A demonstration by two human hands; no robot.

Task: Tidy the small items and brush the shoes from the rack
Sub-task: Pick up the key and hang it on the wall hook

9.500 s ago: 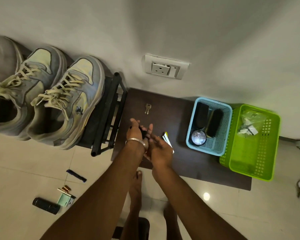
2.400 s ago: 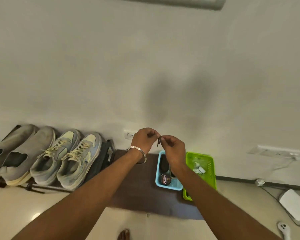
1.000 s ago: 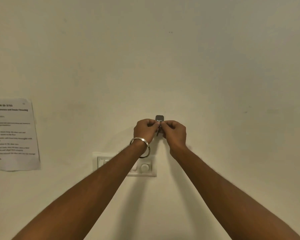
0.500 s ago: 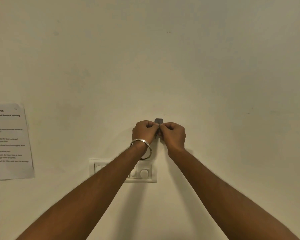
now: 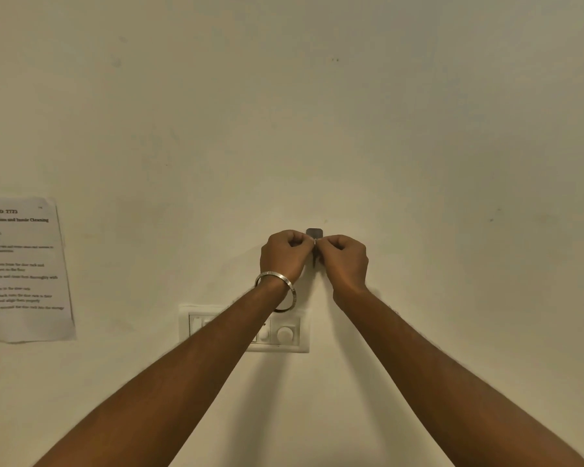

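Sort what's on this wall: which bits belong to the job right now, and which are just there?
In the job:
left hand and right hand, both pinching a thin metal ring
dark wall hook, just behind the ring

Just there:
switch plate
printed task sheet
bangle on the left wrist
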